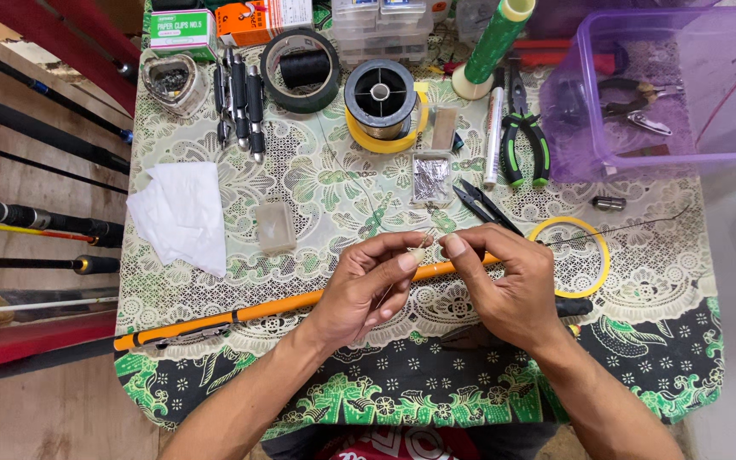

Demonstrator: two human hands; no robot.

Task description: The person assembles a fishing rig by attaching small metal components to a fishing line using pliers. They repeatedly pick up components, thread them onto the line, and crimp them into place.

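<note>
Both hands are working just above the middle of the bench, near its front edge. The left hand (366, 285) and the right hand (504, 285) are meeting fingertip to fingertip, each grip pressed together, thumb against forefinger, on what appears to be a fine, nearly transparent strand of line (430, 243) (so thin that only a faint glint is showing between the nails). Whether it is a single strand or a loop cannot be told.

Such a line is likely feather-light, limp and slippery, so it is probably best pinched close to the working point with the fingertip pads rather than held further back, where it would sag and slide.

Directly beneath the hands, a long slender orange rod with black ends (283, 304) is lying slantwise across the bench, rising from the front left corner toward the right; it looks stiff but thin, and a careless elbow could roll it. Behind the hands, small black snips (483, 204) are resting, and a grey spool on a yellow ring (380, 98) is standing near the back edge. A folded white tissue (182, 213) is lying by the left edge.
</note>
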